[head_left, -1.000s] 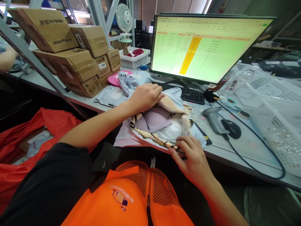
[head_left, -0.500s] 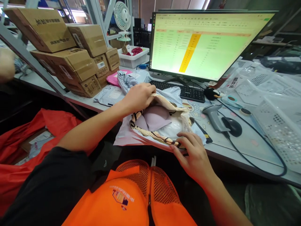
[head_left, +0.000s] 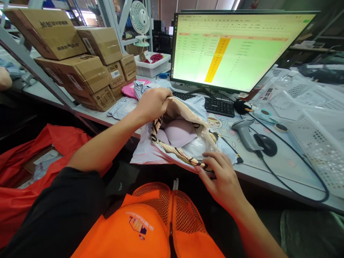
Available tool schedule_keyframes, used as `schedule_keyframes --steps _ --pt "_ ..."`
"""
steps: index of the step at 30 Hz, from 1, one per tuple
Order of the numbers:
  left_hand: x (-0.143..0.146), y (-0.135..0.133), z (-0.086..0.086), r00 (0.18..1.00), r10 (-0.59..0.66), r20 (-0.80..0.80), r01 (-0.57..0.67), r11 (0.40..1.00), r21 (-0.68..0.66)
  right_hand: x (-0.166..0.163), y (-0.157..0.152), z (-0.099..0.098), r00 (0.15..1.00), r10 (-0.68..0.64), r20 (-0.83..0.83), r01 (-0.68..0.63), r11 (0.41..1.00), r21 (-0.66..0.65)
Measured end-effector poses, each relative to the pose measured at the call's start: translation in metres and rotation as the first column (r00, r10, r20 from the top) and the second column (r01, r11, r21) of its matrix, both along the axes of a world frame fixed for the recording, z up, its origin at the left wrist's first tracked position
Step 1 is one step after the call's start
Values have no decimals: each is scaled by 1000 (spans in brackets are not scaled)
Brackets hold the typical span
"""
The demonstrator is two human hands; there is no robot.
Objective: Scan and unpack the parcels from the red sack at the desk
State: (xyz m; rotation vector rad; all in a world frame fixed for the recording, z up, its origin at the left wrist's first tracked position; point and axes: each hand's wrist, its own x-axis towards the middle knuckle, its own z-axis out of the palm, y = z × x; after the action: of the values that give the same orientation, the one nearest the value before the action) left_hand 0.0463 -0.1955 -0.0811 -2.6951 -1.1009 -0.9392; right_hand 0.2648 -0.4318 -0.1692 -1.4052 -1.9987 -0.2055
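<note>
A cream bag with black markings along its edge lies with its mouth spread wide at the desk's front edge. Inside it sits a lavender moulded cup, apparently a bra, beside a whitish clear plastic wrap. My left hand is closed on the bag's far rim and holds it raised; its fingertips are partly hidden. On the near right rim, my right hand pinches the edge between thumb and fingers. A pale plastic mailer lies beneath the cream bag.
Behind the bag are a keyboard and a monitor. A barcode scanner and a black mouse stand to the right, their cables near the edge. Cardboard boxes are stacked left; white baskets occupy the far right.
My left hand has moved up and slightly left, lifting the far rim, so the bag's mouth gapes wider. My right hand stays nearly in place.
</note>
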Motion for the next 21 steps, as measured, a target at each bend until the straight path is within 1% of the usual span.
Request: schedule_keyframes --steps 3,5,7,9,11,13,14,15,17,18,21 --pt "1 -2 0 1000 10 -29 -10 1000 2 0 0 -1 1000 2 0 -2 1000 -2" --pt "3 -9 -1 997 9 -70 -9 1000 9 0 1 -2 1000 3 1 -3 1000 -5" --pt "7 -24 -2 995 16 -102 -10 998 65 0 1 -3 1000 5 -2 -5 1000 -15" --pt "13 -44 -6 993 11 -115 6 989 151 1 2 -4 1000 8 -11 -8 1000 -23" --pt "20 -66 -12 984 -62 -166 93 979 183 1 2 -5 1000 9 -19 -9 1000 -23" --pt "27 -84 -21 945 -174 -276 209 973 100 0 3 -6 1000 12 -23 -12 1000 -13" --pt "31 -90 -27 916 -215 -338 239 970 31 0 3 -7 1000 14 -22 -14 1000 -11" --pt "35 -93 -33 889 -236 -393 239 970 -41 0 3 -7 1000 15 -22 -15 1000 -10" --pt "44 -94 -45 854 -224 -469 170 973 -156 0 3 -8 1000 14 -24 -14 1000 -16" --pt "48 -93 -52 845 -210 -491 131 973 -190 0 3 -9 1000 13 -24 -14 1000 -22" --pt "61 -86 -73 831 -189 -523 69 968 -240 -1 2 -13 999 19 -27 -20 999 -27"
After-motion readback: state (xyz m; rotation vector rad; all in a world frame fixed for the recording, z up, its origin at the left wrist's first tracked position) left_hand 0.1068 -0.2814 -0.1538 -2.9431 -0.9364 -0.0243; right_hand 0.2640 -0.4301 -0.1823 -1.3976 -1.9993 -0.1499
